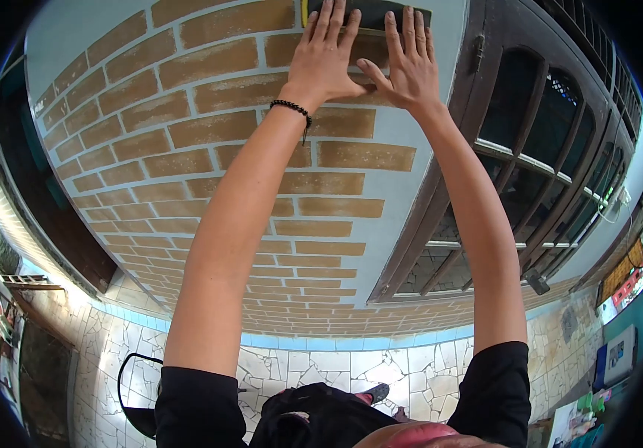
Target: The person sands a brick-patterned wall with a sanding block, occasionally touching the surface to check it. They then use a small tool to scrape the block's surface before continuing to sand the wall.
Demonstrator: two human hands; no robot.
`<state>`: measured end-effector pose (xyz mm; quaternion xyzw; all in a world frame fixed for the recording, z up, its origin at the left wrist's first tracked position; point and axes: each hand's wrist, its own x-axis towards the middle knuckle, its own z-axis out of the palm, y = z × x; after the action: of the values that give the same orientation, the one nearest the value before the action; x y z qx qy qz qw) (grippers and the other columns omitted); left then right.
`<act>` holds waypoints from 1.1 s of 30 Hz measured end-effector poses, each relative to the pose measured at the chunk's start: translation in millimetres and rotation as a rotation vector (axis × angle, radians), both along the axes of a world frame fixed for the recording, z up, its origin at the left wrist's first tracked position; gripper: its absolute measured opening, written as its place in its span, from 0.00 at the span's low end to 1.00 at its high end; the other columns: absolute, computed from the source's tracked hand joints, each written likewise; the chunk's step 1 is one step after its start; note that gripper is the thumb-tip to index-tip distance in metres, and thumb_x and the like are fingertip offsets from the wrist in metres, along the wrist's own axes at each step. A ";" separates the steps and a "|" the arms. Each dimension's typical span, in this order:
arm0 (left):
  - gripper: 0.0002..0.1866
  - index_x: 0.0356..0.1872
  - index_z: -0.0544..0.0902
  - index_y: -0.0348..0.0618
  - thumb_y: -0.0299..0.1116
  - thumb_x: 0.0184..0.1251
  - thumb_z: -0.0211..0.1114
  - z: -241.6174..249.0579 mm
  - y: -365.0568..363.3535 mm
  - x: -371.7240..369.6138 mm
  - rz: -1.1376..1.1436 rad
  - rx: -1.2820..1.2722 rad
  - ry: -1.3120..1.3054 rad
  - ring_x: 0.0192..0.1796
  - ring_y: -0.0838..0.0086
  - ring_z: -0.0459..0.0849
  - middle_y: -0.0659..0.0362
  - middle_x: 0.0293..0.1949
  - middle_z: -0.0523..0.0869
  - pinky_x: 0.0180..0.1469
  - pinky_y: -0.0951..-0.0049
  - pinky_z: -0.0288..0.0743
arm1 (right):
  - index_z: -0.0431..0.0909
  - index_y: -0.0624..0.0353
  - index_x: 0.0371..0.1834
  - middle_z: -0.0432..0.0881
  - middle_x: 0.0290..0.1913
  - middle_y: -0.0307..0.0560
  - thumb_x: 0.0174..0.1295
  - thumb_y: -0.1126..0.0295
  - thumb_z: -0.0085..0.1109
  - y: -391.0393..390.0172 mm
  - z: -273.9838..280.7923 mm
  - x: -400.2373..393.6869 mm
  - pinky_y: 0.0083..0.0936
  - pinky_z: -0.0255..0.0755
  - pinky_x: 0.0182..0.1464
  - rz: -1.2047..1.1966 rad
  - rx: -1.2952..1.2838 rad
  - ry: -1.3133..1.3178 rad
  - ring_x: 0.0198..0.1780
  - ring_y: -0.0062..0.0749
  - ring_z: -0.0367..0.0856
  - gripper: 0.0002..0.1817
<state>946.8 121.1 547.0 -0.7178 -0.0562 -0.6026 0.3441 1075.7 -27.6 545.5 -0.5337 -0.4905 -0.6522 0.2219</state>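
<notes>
Head view shows the left hand (323,63) and right hand (411,75) laid flat, fingers stretched out and slightly spread, over a dark rectangular strip (372,15) with a yellow left edge, at the far end of a wall (209,63) of rough tan bricks and pale joints. Forearms cover part of that wall, a black beaded bracelet (291,107) circling the left wrist. Right of the strip stands a brown-framed, arched-pane window (524,158); irregular stone paving (299,364) lies near.
</notes>
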 end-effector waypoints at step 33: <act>0.62 0.85 0.49 0.44 0.51 0.51 0.76 3.1 -21.1 -14.5 -0.056 -0.228 0.136 0.87 0.49 0.36 0.40 0.85 0.38 0.87 0.50 0.34 | 0.47 0.61 0.86 0.43 0.86 0.69 0.71 0.27 0.43 6.4 2.3 -4.4 0.55 0.34 0.84 -0.020 0.000 0.006 0.87 0.62 0.37 0.55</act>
<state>932.3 100.0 550.1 -0.7928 -0.0808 -0.5516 0.2463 1071.4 -21.2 547.8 -0.5405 -0.4844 -0.6529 0.2167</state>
